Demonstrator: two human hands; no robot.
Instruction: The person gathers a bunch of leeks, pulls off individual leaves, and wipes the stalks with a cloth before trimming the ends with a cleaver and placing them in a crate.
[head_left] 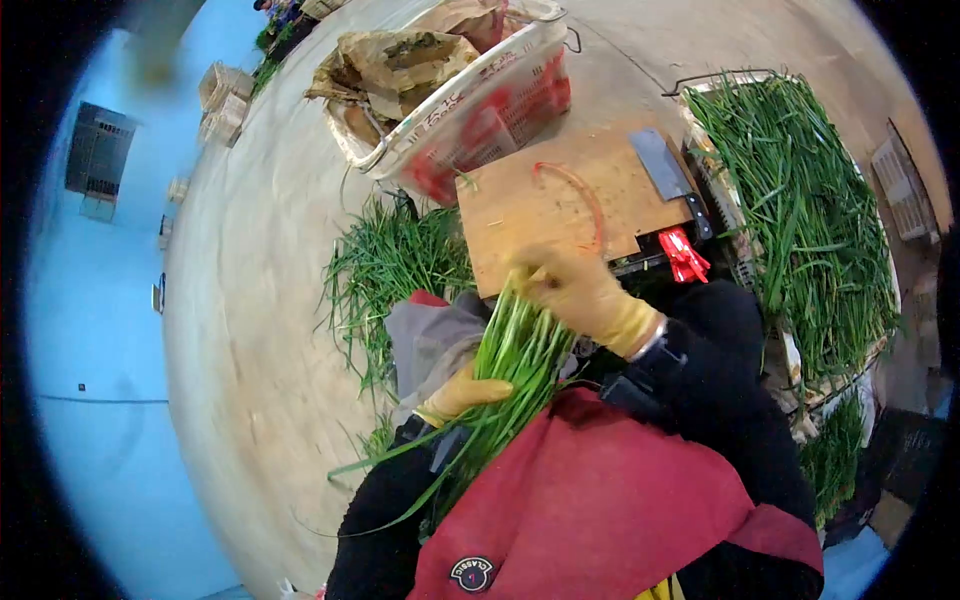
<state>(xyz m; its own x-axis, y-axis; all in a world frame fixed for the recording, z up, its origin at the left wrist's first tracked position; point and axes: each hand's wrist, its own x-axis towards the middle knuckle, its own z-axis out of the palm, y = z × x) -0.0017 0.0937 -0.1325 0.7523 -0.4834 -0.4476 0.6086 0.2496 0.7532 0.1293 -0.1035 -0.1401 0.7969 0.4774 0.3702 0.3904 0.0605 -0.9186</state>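
Note:
A bunch of green chives (520, 345) lies slanted across my lap, pale stem ends up and leaves trailing down to the left. My left hand (465, 396), in a yellow glove, is wrapped round its middle. At the pale stem ends, my right hand (578, 295), also gloved, has its fingers curled in on the stems; motion blurs it slightly. Just beyond stands a wooden board (530, 215) with a curved red strip (580, 195) lying on it. A cleaver (662, 170) rests on its right edge, black handle toward me. Red ties (683, 255) hang below the handle.
A loose heap of chives (400, 255) covers the floor left of the board. On the right stands a long crate (740, 235) piled with chives. Behind the board is a white and red basket (490, 125) holding brown paper sacks (405, 65). A person (285, 12) is at the far top left.

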